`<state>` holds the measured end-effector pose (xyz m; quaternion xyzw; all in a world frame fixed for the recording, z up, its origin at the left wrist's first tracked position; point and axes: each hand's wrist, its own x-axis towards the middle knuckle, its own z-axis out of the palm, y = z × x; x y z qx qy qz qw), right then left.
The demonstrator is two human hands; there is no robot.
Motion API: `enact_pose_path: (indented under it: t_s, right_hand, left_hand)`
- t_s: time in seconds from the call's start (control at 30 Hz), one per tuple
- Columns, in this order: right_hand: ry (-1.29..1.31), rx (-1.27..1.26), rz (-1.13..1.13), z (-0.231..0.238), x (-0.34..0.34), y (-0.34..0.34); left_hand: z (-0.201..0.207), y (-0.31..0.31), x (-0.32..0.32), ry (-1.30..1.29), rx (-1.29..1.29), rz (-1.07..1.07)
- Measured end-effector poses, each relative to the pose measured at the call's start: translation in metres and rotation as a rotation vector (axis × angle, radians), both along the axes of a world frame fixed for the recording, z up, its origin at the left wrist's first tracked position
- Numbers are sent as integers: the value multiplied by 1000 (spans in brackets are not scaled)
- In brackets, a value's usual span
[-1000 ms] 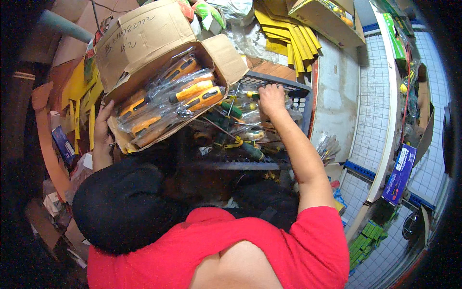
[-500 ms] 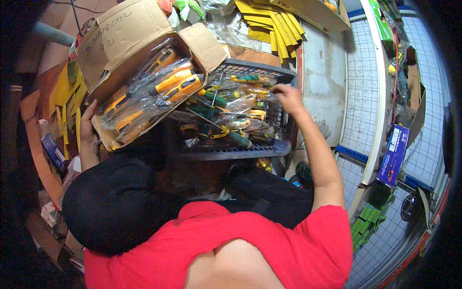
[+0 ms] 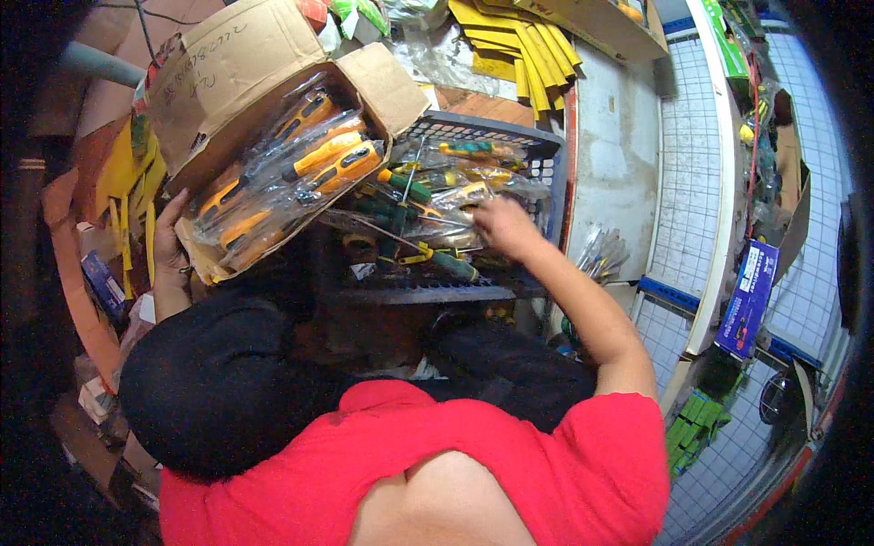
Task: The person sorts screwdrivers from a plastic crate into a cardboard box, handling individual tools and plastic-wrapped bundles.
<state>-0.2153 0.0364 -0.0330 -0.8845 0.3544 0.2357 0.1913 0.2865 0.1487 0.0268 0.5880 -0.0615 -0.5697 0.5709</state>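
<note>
My left hand [image 3: 170, 244] grips the left side of an open cardboard box [image 3: 202, 91], which is tilted beside the basket. Packed inside are several orange-and-black-handled screwdrivers [image 3: 341, 164] in clear plastic sleeves. Over the dark plastic basket [image 3: 543, 150], my right hand [image 3: 506, 227] reaches down with curled fingers among bagged tools. What those fingertips pinch, if anything, is hidden beneath the hand. Loose green-and-yellow-handled screwdrivers [image 3: 452, 266] with bare metal shafts lie to the left of that hand, and others with yellow handles sit wrapped in plastic.
Yellow flat strips [image 3: 537, 55] are piled beyond the basket. On the right stands wire-mesh shelving [image 3: 687, 164] with a blue-purple carton [image 3: 748, 296] and green packets [image 3: 696, 423]. Folded orange card [image 3: 77, 273] lies at the left. My black-clad knees [image 3: 209, 391] are close below the box.
My right hand has moved left and nearer, from the basket's right side to the tools in its middle. My left hand and the cardboard box have stayed in place.
</note>
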Motion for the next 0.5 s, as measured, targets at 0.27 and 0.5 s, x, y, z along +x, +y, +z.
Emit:
enact_pose_path:
  t_s: [0.27,0.5]
  right_hand:
    - [-42,188,-308,12,-21,10]
    - [-283,-158,-612,4,-47,-39]
  left_hand:
    - [-33,7,27,98,-93,-73]
    - [-19,7,21,-34,-102,-84]
